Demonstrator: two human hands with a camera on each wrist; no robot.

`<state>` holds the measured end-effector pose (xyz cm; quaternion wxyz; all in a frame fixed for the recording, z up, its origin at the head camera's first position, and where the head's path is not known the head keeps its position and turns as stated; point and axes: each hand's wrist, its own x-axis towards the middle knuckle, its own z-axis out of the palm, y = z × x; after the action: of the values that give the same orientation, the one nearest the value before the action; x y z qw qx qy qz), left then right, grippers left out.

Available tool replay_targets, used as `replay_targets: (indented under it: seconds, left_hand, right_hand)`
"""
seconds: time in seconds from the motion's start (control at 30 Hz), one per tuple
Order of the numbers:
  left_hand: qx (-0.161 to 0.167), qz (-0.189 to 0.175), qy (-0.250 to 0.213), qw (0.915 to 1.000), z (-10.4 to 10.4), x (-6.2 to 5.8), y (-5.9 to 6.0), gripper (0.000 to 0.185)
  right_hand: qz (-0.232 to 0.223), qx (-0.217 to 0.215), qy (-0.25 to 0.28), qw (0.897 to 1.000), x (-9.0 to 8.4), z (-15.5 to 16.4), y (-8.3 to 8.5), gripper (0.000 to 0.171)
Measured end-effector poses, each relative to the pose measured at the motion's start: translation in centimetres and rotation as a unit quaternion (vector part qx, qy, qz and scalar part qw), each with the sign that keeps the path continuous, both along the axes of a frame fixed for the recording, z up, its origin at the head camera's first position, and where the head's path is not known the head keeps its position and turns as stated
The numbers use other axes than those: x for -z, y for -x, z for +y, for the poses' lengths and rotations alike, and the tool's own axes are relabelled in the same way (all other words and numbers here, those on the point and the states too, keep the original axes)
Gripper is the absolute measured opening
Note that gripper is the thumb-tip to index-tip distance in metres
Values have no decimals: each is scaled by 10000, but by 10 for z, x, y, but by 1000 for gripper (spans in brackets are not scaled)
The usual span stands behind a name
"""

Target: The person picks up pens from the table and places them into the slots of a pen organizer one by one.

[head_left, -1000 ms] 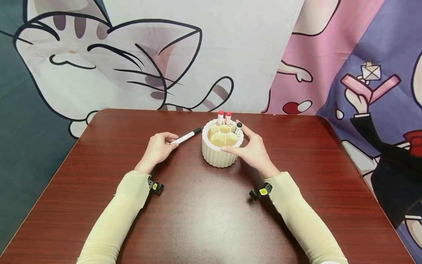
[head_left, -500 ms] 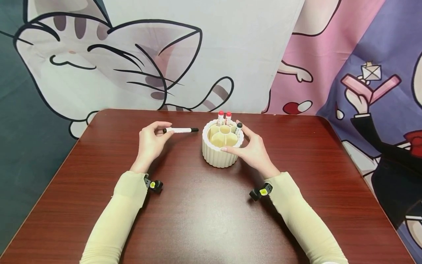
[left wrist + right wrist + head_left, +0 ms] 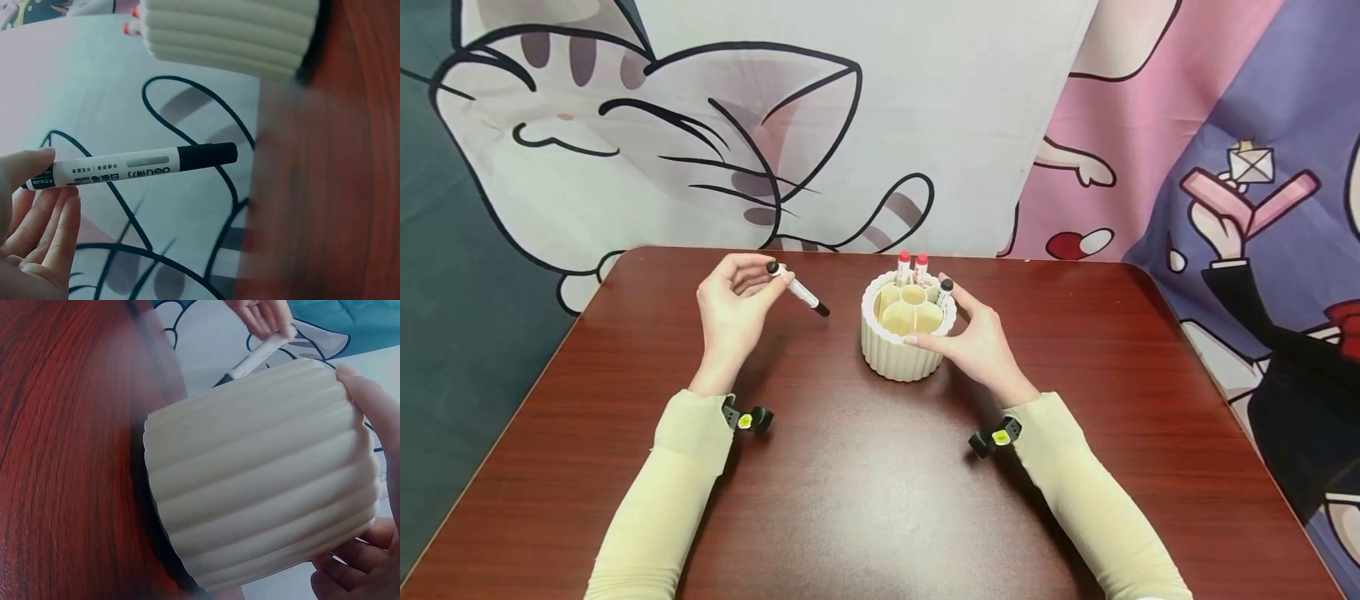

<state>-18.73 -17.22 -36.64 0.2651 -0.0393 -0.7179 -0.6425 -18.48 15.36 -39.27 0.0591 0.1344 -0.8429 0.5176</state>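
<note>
The person sits at a dark red wooden table (image 3: 865, 492) with both forearms in pale yellow sleeves stretched out over it. The left hand (image 3: 730, 304) is raised off the tabletop, palm turned up, and pinches a white marker (image 3: 797, 289) by its rear end between thumb and fingertips; the other fingers lie loosely beside it. The marker is tilted, its black cap pointing down and toward the pen holder, hanging in the air well clear of the wood and just left of the holder without touching it. From the left wrist view the marker (image 3: 134, 165) shows grey print along its white barrel, and the thumb covers the far end.

The right hand (image 3: 973, 337) curls round the right side of a cream ribbed pen holder (image 3: 906, 354), thumb on the near rim, fingers wrapped behind the wall. The right wrist view shows the same ribbed wall (image 3: 262, 481) with the thumb lying across its top edge. The holder stands upright on the table, near the middle toward the far edge, and is split into several compartments. Two red-capped markers (image 3: 912, 267) stand in a far compartment, and one black-capped marker (image 3: 943, 290) stands in a compartment on the right, beside the gripping fingers.

A cloth printed with cartoon cats (image 3: 647, 125) hangs behind the table
</note>
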Motion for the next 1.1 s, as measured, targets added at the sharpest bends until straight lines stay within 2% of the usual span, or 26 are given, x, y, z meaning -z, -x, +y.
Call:
replay_targets:
  seconds: [0.2, 0.47, 0.63, 0.8, 1.1]
  left_hand:
    - [96, 464, -280, 9985, 7, -9, -3, 27]
    - [181, 761, -535, 9955, 16, -21, -10, 28]
    - [318, 882, -900, 9915, 27, -37, -20, 26]
    - [460, 1093, -1065, 9872, 38, -51, -28, 24]
    - [598, 1315, -1223, 9819, 41, -39, -12, 29]
  right_hand:
    - [19, -11, 20, 10000, -1, 0, 0, 94]
    - [-30, 23, -7, 10000, 0, 0, 0, 97]
    - [-26, 41, 2, 10000, 1, 0, 0, 96]
    - [-39, 40, -40, 10000, 0, 1, 1, 96]
    - [-20, 5, 16, 10000, 1, 1, 1, 95]
